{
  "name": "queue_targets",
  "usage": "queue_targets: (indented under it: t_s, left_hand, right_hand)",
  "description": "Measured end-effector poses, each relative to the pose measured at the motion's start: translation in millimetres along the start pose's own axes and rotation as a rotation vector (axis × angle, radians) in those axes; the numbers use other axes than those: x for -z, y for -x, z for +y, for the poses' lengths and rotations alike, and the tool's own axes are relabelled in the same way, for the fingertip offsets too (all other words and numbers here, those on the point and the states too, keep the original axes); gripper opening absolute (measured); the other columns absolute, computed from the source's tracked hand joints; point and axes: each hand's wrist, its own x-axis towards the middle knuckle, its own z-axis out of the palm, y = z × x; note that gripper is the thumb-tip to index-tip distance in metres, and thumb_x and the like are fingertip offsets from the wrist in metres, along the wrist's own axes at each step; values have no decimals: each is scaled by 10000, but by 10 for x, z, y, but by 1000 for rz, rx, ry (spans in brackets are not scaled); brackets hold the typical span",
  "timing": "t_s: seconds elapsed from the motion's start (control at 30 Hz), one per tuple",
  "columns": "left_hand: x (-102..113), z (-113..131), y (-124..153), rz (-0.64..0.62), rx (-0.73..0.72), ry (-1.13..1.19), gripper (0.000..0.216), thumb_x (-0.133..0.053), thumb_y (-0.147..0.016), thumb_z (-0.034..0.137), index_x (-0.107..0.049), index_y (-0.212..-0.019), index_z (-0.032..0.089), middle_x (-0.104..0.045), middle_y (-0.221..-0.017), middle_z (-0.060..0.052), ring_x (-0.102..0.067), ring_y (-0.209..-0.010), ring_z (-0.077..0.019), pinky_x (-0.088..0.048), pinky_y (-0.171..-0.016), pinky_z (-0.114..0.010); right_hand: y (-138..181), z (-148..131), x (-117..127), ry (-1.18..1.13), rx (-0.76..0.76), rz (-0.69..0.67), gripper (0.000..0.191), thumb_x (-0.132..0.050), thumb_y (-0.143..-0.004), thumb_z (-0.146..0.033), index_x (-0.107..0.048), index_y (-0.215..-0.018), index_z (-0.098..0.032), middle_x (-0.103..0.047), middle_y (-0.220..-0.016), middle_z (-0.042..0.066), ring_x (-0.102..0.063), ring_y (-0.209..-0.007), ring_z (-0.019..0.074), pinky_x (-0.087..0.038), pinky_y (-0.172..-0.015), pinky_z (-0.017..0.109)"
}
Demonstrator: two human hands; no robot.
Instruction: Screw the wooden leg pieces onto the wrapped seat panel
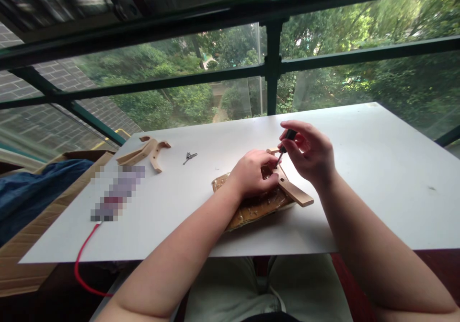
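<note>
My right hand (pixel 312 150) is closed around the black handle of a screwdriver (pixel 289 135), its shaft slanting down to a wooden piece (pixel 296 191). That pale piece has a dark hole and lies over a brown packet wrapped in clear plastic (pixel 251 209). With bent fingers, my left hand (pixel 254 171) grips the wooden piece near the screwdriver's tip. Whether a screw sits under the tip is hidden by the fingers.
More curved wooden pieces (pixel 153 154) lie at the table's far left. Several small metal screws (pixel 189 157) sit right of them. A blurred-out device with a red cable (pixel 77 259) is at the left. A cardboard box (pixel 53 188) holding blue cloth stands beside the white table (pixel 388 192).
</note>
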Motion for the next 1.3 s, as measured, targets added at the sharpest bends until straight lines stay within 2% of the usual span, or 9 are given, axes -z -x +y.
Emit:
queue_targets:
  t_s: [0.3, 0.43, 0.53, 0.67, 0.77, 0.87, 0.97, 1.13, 1.3]
  left_hand:
    - [1, -2, -1, -10, 13, -3, 191, -652, -786, 262, -673, -961, 189, -684, -907, -36, -605, -861, -208, -481, -879, -363]
    - [-6, -3, -14, -15, 25, -2, 228, -661, -830, 366, -679, -975, 191, -692, -901, -42, -613, -860, -212, -482, -882, -373]
    - [-16, -2, -18, -8, 29, -9, 209, -656, -839, 360, -682, -962, 193, -694, -899, -41, -613, -862, -209, -480, -892, -372]
    - [-16, 4, -16, -6, 32, -13, 198, -669, -825, 352, -684, -947, 197, -692, -897, -35, -608, -861, -206, -484, -888, -370]
    - [-9, 1, -18, -14, 41, -17, 197, -684, -806, 350, -683, -937, 203, -694, -902, -34, -615, -877, -216, -495, -866, -371]
    - [-5, -9, -22, -26, 20, -7, 210, -693, -795, 334, -684, -965, 210, -704, -963, -40, -627, -941, -229, -499, -893, -375]
    - [-7, -15, -18, -25, 7, -5, 223, -697, -794, 334, -686, -977, 207, -705, -974, -43, -631, -951, -228, -495, -921, -378]
    - [-16, -12, -6, -9, 29, -10, 215, -701, -787, 320, -692, -964, 199, -693, -921, -38, -617, -893, -218, -492, -901, -371]
    - [-12, -5, -9, -9, 36, 0, 242, -693, -793, 320, -701, -998, 190, -693, -922, -41, -612, -878, -213, -491, -890, -367]
  right_hand:
    - [-27, -26, 6, 51, 37, -8, 318, -683, -846, -222, -647, -1160, -257, -667, -938, 33, -662, -765, 154, -588, -646, 274]
    - [-36, -20, 27, 94, 47, -2, 296, -715, -827, -271, -651, -1115, -252, -668, -956, 39, -648, -724, 148, -591, -631, 275]
    - [-44, -31, 23, 125, 82, -4, 277, -702, -842, -301, -660, -1112, -253, -670, -971, 47, -638, -710, 148, -583, -612, 276]
    - [-12, -56, -18, 114, 120, -12, 338, -666, -868, -269, -637, -1204, -268, -677, -999, 51, -655, -787, 167, -592, -687, 307]
    - [40, -77, -57, -3, 70, -84, 429, -576, -919, -257, -534, -1346, -280, -676, -1028, 60, -669, -855, 190, -599, -769, 368]
    - [67, -86, -74, -69, 32, -158, 436, -504, -957, -278, -484, -1392, -296, -663, -1078, 73, -671, -862, 198, -604, -759, 389]
    - [44, -67, -58, -82, 30, -176, 448, -549, -940, -285, -499, -1385, -307, -654, -996, 54, -669, -843, 196, -609, -743, 373]
    - [-14, -1, 0, -82, -12, -124, 470, -644, -891, -264, -554, -1351, -313, -662, -899, 18, -677, -798, 177, -622, -759, 348]
    - [-30, 21, 48, 1, -17, -70, 505, -728, -825, -241, -611, -1311, -312, -715, -1034, 24, -694, -785, 172, -631, -750, 337]
